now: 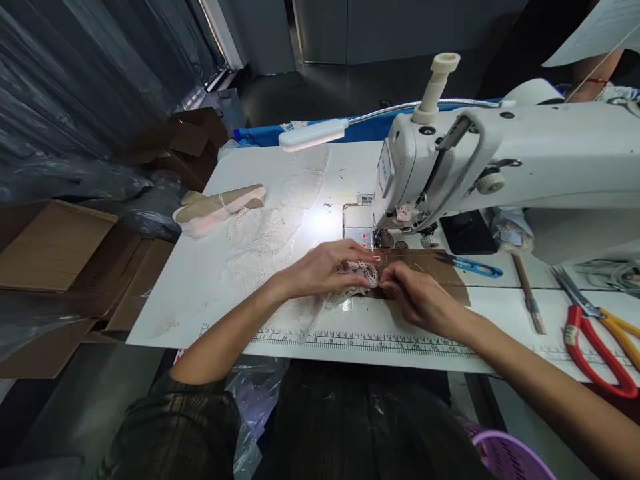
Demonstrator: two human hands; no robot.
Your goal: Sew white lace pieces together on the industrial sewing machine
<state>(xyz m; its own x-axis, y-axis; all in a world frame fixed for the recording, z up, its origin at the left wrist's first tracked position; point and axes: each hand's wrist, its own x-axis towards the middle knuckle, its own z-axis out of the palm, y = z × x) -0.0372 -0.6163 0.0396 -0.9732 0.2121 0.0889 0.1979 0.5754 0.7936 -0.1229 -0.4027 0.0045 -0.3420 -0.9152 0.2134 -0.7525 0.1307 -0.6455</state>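
Observation:
White lace (273,230) spreads over the sewing table (190,273) and runs under my left hand (325,267). That hand's fingers and thumb hold a bunched part of the lace just in front of the sewing machine (450,160). My right hand (417,297) is closed in a pinch at the right edge of the same lace; the fingertips partly hide what they grip. Both hands are over a brown board (455,293) at the machine's needle area. Blue thread snips (477,267) lie to the right of my right hand.
Red-and-orange-handled scissors (580,327) and a brush-like stick (529,293) lie at right. A rolled, tied bundle of cloth (220,205) rests at left. A ruler strip (360,343) marks the front edge. Cardboard boxes (55,240) stand left; another person's arm (595,73) shows behind the machine.

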